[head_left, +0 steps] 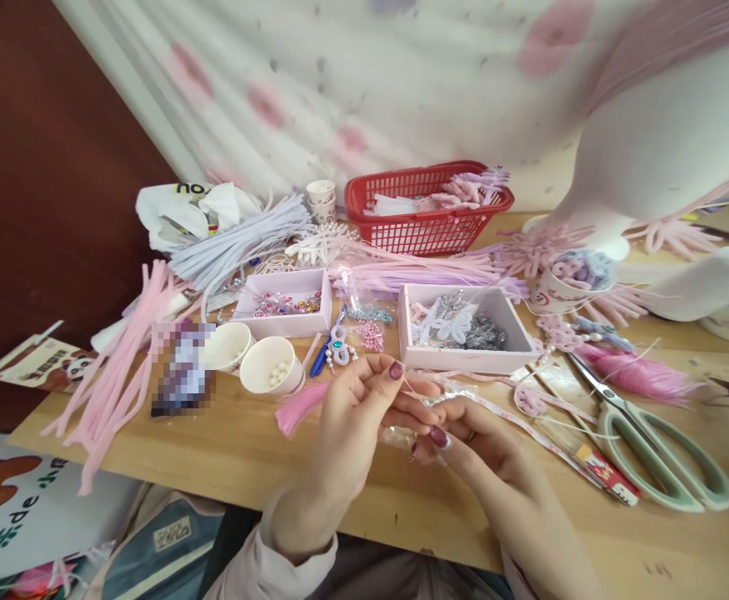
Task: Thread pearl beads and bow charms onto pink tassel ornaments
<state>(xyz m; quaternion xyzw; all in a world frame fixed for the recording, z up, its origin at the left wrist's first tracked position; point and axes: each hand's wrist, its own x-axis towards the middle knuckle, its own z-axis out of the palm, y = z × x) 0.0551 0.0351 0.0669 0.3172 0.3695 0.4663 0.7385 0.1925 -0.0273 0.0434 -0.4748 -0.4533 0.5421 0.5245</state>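
Observation:
Near the table's front edge, my left hand point(355, 417) pinches a thin pink thread point(408, 385) between thumb and fingers. My right hand point(486, 458) meets it, thumb pressed to the fingertips; whatever is in that pinch is too small and hidden to name. Clear plastic wrapping point(400, 437) lies beneath the fingers. Just behind my left hand are a pink tassel point(302, 406), a beaded loop ornament with a teal gem point(339, 346) and a blue pen-like tool point(325, 350). A white box of silvery and pale trimmings point(469, 358) stands behind my right hand.
Large scissors point(657, 450) lie open at the right beside a tape measure point(539, 435). Paper cups point(270, 367), a box of gems point(282, 325), a red basket point(423, 233) and pink chenille stems point(120, 358) crowd the table. A white mannequin form point(645, 150) stands back right.

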